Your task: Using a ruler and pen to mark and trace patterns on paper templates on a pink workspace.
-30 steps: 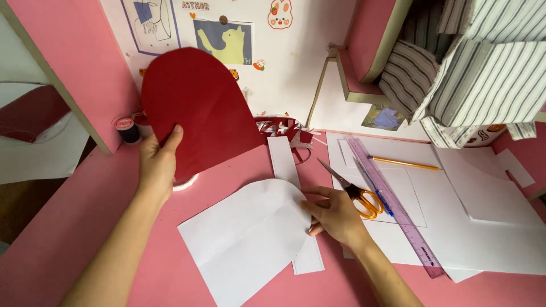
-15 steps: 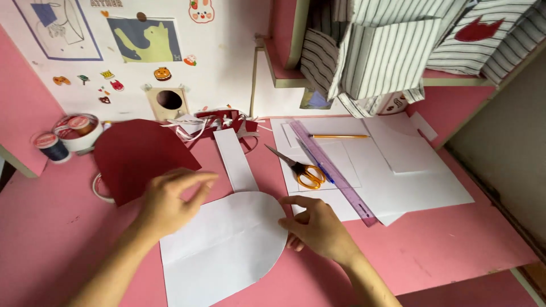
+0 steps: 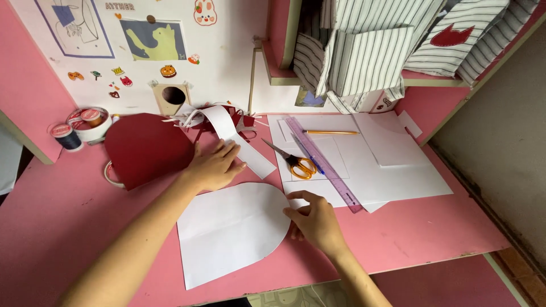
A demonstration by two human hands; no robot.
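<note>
At the bottom centre of the frame lies the white paper shape (image 3: 230,230), flat on the pink desk (image 3: 57,222), with one straight side toward the lower left and one rounded side toward the right. Half a second ago the left hand was hovering over the upper part of this paper; now it is moved up and away from it, and the whole white shape is visible. The red shape, which one second ago was held upright in the air, now lies flat on the desk in the left middle of the frame. So the work seems to pass from the red piece to the white one, and the two pieces are now apart, side by side, not stacked.

The right hand (image 3: 315,222) rests at the rounded edge of the white paper, as it did before. Its fingers are bent and its fingertips touch the paper's edge; it looks like a light pinch or press, but I cannot tell if the paper is really gripped. The forearm comes in from the bottom right.

The left hand (image 3: 213,165) lies flat with fingers stretched and close together. It presses on the right edge of the red shape (image 3: 145,148) and reaches onto a white paper strip (image 3: 239,139) beside it. It holds nothing. Its forearm crosses the frame from the lower left.

To the right, well apart from both hands, are orange-handled scissors (image 3: 296,162), a purple ruler (image 3: 321,162) and a pencil (image 3: 330,132) on white sheets (image 3: 398,170). In the upper left stand rolls of tape (image 3: 85,122).
</note>
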